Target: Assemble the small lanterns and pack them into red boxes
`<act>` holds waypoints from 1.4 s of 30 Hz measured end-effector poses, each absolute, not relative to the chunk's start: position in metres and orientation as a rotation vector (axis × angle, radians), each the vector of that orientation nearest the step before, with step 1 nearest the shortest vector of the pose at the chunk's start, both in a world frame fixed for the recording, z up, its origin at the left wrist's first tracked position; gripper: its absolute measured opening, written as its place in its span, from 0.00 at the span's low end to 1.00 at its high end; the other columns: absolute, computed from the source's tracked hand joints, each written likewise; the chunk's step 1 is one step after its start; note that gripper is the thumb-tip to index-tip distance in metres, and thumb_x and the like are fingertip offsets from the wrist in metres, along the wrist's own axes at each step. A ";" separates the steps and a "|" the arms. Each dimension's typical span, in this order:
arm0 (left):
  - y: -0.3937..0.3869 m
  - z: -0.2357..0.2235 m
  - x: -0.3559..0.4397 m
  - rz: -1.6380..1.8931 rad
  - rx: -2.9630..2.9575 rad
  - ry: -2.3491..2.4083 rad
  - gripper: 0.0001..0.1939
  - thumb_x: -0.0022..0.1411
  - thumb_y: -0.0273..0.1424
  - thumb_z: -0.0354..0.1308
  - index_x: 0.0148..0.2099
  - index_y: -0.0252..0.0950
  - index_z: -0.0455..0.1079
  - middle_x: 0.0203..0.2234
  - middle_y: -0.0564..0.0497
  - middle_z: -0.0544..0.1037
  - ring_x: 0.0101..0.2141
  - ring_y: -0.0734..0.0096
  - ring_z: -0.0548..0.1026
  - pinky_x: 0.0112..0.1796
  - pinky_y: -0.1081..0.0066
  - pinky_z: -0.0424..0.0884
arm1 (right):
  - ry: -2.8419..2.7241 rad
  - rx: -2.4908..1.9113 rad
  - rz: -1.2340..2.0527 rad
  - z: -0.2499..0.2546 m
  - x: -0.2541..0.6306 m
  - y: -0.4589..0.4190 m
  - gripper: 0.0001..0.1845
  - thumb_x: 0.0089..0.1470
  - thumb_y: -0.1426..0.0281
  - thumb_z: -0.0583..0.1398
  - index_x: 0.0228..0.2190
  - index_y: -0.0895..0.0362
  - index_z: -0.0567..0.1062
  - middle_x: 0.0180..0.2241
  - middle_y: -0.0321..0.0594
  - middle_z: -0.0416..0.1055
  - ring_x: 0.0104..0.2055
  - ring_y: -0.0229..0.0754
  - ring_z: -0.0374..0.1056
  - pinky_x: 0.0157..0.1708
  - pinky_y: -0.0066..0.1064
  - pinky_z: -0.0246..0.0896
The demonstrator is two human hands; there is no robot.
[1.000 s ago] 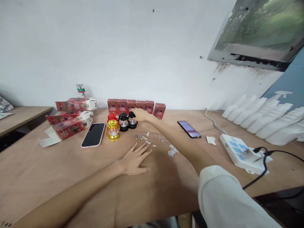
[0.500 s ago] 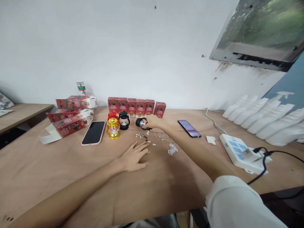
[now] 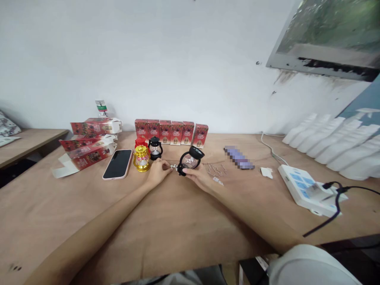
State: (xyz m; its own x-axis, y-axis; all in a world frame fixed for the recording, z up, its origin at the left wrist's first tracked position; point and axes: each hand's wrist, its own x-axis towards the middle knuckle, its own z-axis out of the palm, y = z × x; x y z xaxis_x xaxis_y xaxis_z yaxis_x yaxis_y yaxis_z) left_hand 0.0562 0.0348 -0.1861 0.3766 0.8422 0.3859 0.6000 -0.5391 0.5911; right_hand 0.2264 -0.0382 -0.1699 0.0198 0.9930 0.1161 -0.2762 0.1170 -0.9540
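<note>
The right hand [image 3: 199, 177] closes around the cap end of a tilted black lantern [image 3: 190, 161], base raised, above the surface [image 3: 178, 221]. The left hand [image 3: 162, 170] bends toward small round pieces [image 3: 175, 166]; its grip cannot be told. A careless sweep could scatter them or topple the adjacent gold lantern [image 3: 142, 159]. Open room extends to the front edge.

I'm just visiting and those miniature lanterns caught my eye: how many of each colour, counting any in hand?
Red: 1, the red lantern
Gold: 1, the gold lantern
Black: 2, the standing black lantern and the tilted black lantern in the right hand
Total: 4
</note>
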 end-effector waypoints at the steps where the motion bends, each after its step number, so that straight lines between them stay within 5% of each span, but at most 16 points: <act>1: 0.036 -0.186 0.056 0.947 2.305 1.250 0.04 0.53 0.30 0.60 0.31 0.35 0.72 0.29 0.50 0.71 0.33 0.66 0.71 0.37 0.65 0.70 | -1.060 -0.921 1.185 -0.175 0.223 -0.039 0.28 0.27 0.63 0.71 0.34 0.54 0.70 0.37 0.39 0.75 0.42 0.49 0.72 0.47 0.45 0.66; 8: 0.034 -0.183 0.057 0.930 2.388 1.208 0.04 0.54 0.30 0.59 0.30 0.37 0.74 0.29 0.48 0.72 0.36 0.61 0.70 0.42 0.60 0.67 | -1.175 -1.083 0.896 -0.193 0.217 -0.041 0.30 0.27 0.62 0.70 0.36 0.56 0.70 0.41 0.44 0.74 0.46 0.50 0.69 0.52 0.47 0.61; 14: 0.034 -0.182 0.058 0.967 2.365 1.150 0.04 0.54 0.29 0.57 0.29 0.35 0.70 0.29 0.49 0.73 0.33 0.64 0.72 0.37 0.65 0.69 | -1.330 -1.114 0.726 -0.194 0.220 -0.048 0.27 0.35 0.64 0.67 0.40 0.54 0.68 0.44 0.42 0.71 0.48 0.47 0.67 0.50 0.43 0.63; 21: 0.002 -0.104 0.051 1.449 2.500 0.857 0.10 0.61 0.37 0.54 0.33 0.37 0.70 0.29 0.52 0.76 0.32 0.70 0.70 0.35 0.70 0.66 | -1.400 -1.075 0.694 -0.185 0.217 -0.056 0.23 0.39 0.64 0.65 0.39 0.54 0.66 0.40 0.41 0.71 0.45 0.46 0.68 0.43 0.38 0.66; 30: -0.033 -0.084 0.059 0.989 3.428 0.370 0.12 0.67 0.27 0.46 0.35 0.34 0.70 0.28 0.50 0.75 0.33 0.68 0.67 0.33 0.67 0.55 | -1.417 -0.954 0.550 -0.186 0.216 -0.058 0.17 0.43 0.69 0.63 0.38 0.53 0.68 0.37 0.38 0.70 0.38 0.42 0.68 0.39 0.35 0.65; 42: -0.021 -0.082 0.055 1.050 3.063 0.595 0.14 0.66 0.36 0.48 0.39 0.36 0.72 0.31 0.49 0.72 0.35 0.68 0.68 0.35 0.69 0.59 | -1.417 -0.972 0.575 -0.189 0.219 -0.056 0.20 0.42 0.70 0.65 0.40 0.53 0.69 0.41 0.40 0.70 0.44 0.44 0.67 0.44 0.37 0.65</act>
